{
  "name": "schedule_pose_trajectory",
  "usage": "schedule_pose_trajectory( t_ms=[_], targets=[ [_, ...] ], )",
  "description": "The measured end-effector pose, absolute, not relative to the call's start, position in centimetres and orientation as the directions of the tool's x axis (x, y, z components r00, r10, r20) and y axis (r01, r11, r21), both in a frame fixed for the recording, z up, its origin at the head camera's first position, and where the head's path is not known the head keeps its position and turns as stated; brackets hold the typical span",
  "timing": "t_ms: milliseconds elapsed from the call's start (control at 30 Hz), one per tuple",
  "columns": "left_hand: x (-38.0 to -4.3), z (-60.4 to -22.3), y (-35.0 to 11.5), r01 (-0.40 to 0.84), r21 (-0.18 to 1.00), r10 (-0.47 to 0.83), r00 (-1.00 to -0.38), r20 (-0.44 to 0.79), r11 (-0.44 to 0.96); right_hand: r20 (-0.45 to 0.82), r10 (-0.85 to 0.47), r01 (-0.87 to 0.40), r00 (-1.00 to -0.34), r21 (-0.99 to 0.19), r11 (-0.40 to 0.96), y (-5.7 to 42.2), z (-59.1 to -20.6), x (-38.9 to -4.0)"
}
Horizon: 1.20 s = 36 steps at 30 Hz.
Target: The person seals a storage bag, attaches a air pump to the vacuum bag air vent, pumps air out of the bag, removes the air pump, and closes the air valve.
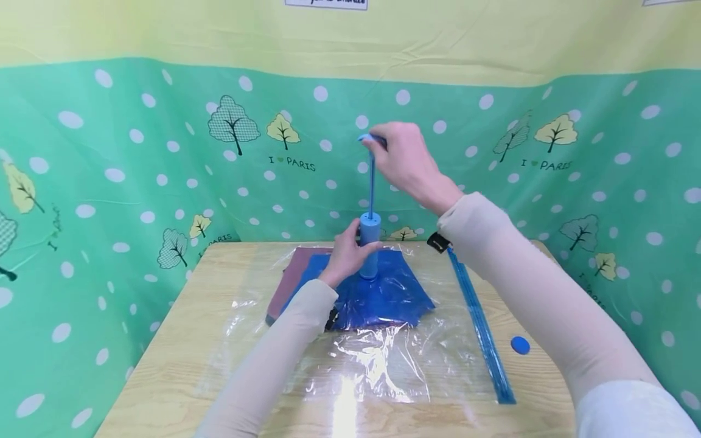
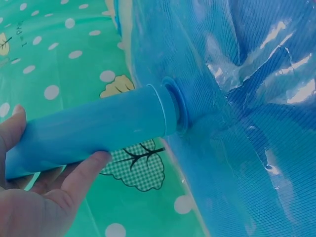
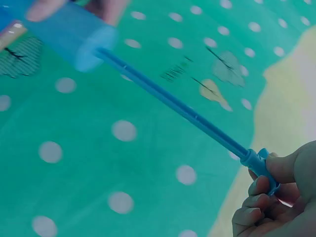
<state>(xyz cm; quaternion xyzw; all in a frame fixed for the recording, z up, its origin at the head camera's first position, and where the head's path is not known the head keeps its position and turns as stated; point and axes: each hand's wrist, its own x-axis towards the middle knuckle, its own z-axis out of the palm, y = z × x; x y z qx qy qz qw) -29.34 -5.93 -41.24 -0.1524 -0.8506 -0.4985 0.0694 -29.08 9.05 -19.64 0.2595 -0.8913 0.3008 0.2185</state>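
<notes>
A blue hand pump [image 1: 370, 240] stands upright on a clear plastic storage bag [image 1: 383, 365], its lower end at the bag's round valve [image 2: 175, 106]. My left hand [image 1: 348, 255] grips the pump's barrel, fingers and thumb round it. Above, my right hand [image 1: 402, 152] holds the pump's handle [image 3: 261, 170], and a long stretch of the thin rod [image 3: 173, 103] shows between handle and barrel. Inside the bag lie folded blue cloth [image 1: 383, 298] and a mauve cloth [image 1: 290, 280] at its left.
A blue seal strip [image 1: 482, 328] runs along the bag's right edge. On the wooden table [image 1: 164, 365] to the right lies a round blue cap [image 1: 520, 345]. A green dotted curtain [image 1: 137, 182] hangs behind and at both sides.
</notes>
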Motion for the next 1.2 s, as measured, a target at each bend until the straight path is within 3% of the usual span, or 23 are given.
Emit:
schedule_pose_trajectory(
  t_ms=[167,333,633,800,1000,1200],
  targets=[
    [-29.3,-41.3,-6.0,0.313,0.843,0.184,-0.949,0.257,0.438,0.571,-0.306,-0.586,-0.762,-0.407,0.701,9.2,-17.7,-28.8],
    [-29.4,-41.6,-6.0,0.318,0.843,0.187,-0.947,0.261,0.435,0.575,-0.287,-0.584,-0.766,-0.436,0.685,9.2,-18.8,-28.9],
    [-29.5,-41.7,-6.1,0.338,0.827,0.206,-0.940,0.272,0.449,0.381,-0.391,-0.538,-0.838,-0.455,0.709,8.8,-28.0,-30.1],
    [-29.7,-41.3,-6.1,0.380,0.818,0.234,-0.923,0.305,0.432,0.388,-0.382,-0.532,-0.839,-0.435,0.726,9.0,-31.0,-30.3],
    [-29.8,-41.4,-6.2,0.367,0.826,0.226,-0.928,0.295,0.428,0.386,-0.410,-0.555,-0.827,-0.442,0.705,9.0,-30.5,-30.5],
    [-29.7,-41.4,-6.1,0.325,0.832,0.208,-0.944,0.257,0.450,0.436,-0.373,-0.563,-0.819,-0.482,0.672,9.1,-26.6,-30.1]
  ],
)
